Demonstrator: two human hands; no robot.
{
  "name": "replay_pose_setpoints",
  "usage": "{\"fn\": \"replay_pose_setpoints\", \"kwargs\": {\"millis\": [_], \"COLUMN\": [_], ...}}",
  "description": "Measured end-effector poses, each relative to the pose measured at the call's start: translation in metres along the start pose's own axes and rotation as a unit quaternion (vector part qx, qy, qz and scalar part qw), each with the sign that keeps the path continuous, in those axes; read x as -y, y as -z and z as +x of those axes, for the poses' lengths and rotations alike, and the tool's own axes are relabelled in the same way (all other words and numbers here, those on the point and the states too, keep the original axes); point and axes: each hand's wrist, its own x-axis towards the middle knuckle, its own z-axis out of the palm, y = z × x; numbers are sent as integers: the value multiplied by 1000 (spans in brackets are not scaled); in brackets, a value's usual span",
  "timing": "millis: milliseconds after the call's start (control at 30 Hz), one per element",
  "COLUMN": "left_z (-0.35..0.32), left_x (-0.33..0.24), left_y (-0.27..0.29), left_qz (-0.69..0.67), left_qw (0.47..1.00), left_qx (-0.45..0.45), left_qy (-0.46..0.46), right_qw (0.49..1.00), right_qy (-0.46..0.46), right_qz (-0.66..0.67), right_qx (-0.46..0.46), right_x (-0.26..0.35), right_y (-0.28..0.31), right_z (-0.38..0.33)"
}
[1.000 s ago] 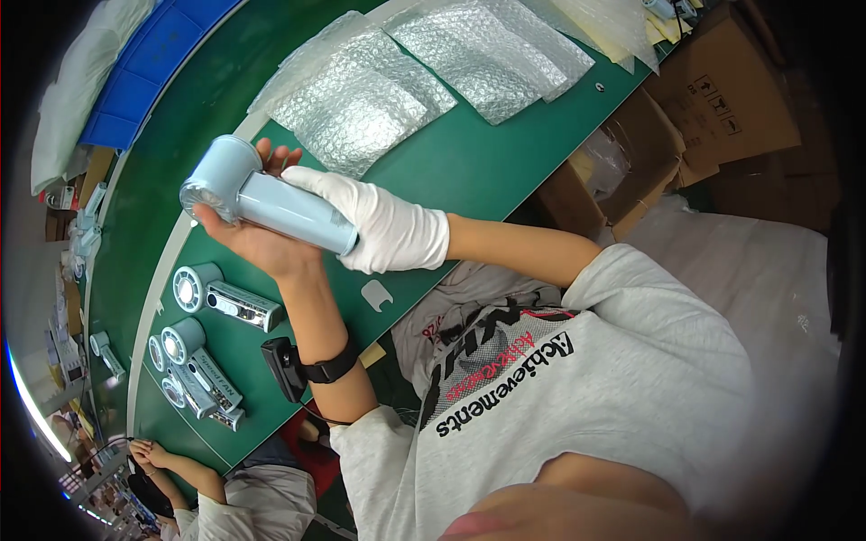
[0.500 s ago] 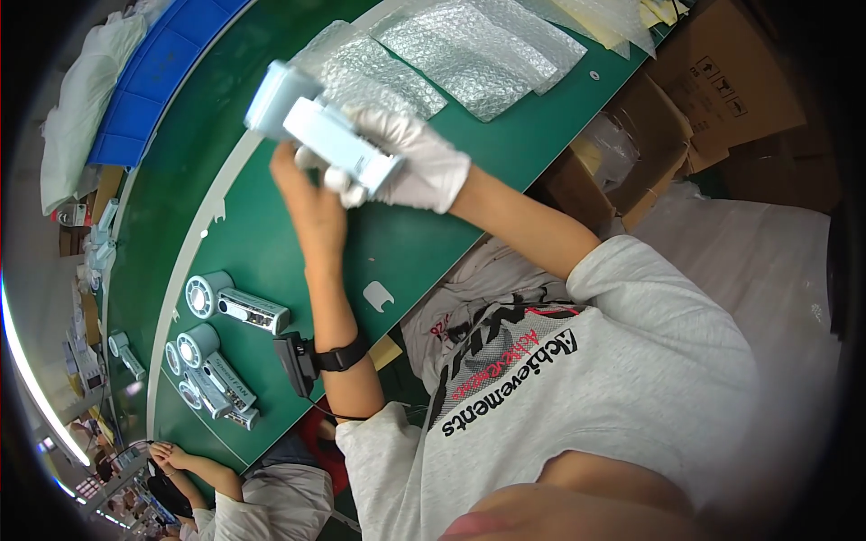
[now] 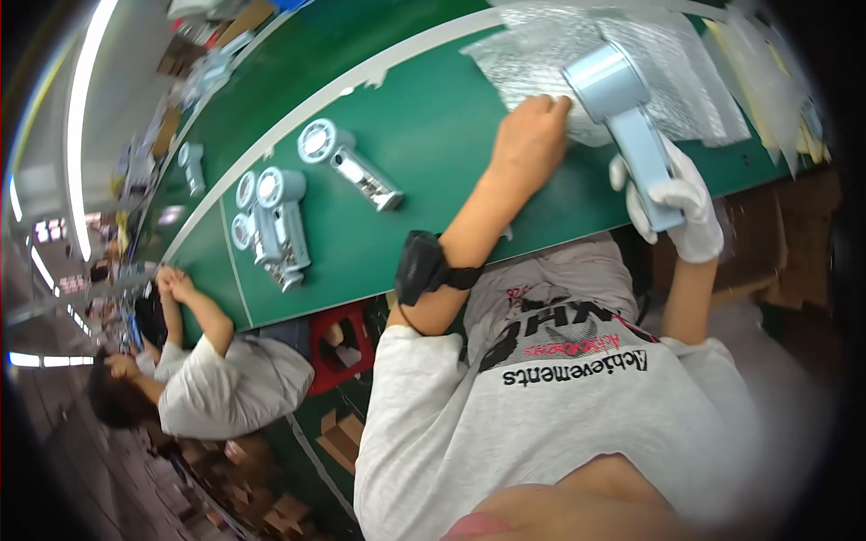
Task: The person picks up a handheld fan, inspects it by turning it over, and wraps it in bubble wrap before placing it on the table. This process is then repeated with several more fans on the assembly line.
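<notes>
My right hand [image 3: 681, 203], in a white glove, is wrapped round the handle of a light blue handheld fan [image 3: 613, 86]. The fan is tilted, its round head up and to the left, above a clear bubble-wrap bag [image 3: 532, 59]. Just left of the fan head is my bare left hand [image 3: 528, 144], apart from it, with its fingers curled together over the edge of the bubble wrap. What those fingers hold, if anything, is hidden. A black strapped device [image 3: 424, 268] sits on my left forearm.
One handheld fan [image 3: 356, 171] lies on the green table [image 3: 433, 180]; several more [image 3: 280, 216] are bunched farther left. At far left a co-worker [image 3: 230, 383] sits with hands on the table edge. Yellow and clear sheets [image 3: 762, 86] lie at the right, above cardboard boxes [image 3: 767, 234].
My left hand has come off the fan and moved right to the bubble wrap. The fan, now only in my right hand, has turned more upright. The whole view has swung leftward.
</notes>
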Motion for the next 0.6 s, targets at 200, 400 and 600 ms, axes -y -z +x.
{"fn": "replay_pose_setpoints", "kwargs": {"millis": [200, 400, 600], "left_z": [3, 7, 6], "left_x": [8, 14, 1], "left_y": [5, 9, 19], "left_qz": [-131, -220, -8], "left_qw": [981, 950, 972], "left_qx": [-49, -146, -160], "left_qy": [134, 168, -171], "right_qw": [993, 935, 820], "right_qy": [-37, -12, 63], "right_qz": [-23, -302, -553], "right_qx": [-112, -186, -133], "right_x": [-23, -48, -30], "right_y": [-21, -16, -24], "right_z": [6, 16, 29]}}
